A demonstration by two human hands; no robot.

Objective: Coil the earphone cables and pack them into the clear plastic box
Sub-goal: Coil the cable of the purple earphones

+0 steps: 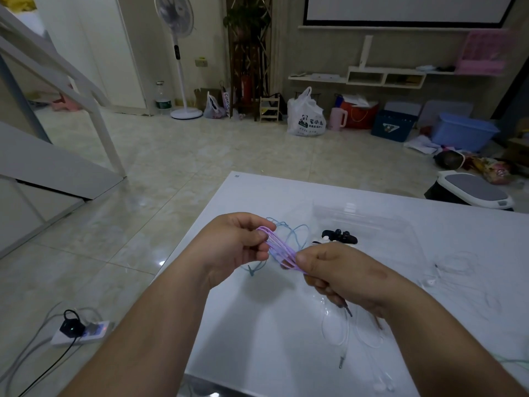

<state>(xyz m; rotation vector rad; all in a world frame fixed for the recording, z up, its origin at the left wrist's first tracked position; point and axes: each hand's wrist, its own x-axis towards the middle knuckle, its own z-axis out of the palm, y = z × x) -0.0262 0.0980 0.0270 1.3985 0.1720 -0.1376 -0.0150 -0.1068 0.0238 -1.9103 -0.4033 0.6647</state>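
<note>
A: What do the hands hold?
B: The left hand (237,245) pinches one end of the purple cable (279,249), which is looped several times, and the right hand (340,273) pinches the other end. The loops stretch between them, above the table (257,325).
A: Anything else in the right hand?
B: A grey plug (348,310) pokes out under its curled fingers.
A: And around them?
B: A blue cable (292,233) lies loose on the table just behind the purple loops. Black earphones (339,236) sit beside it, near the box (363,222), which stands further back. I cannot tell whether anything is in the box.
A: More cables?
B: White cables (337,330) lie under and near the right hand. A power strip (80,330) is on the floor to the left.
</note>
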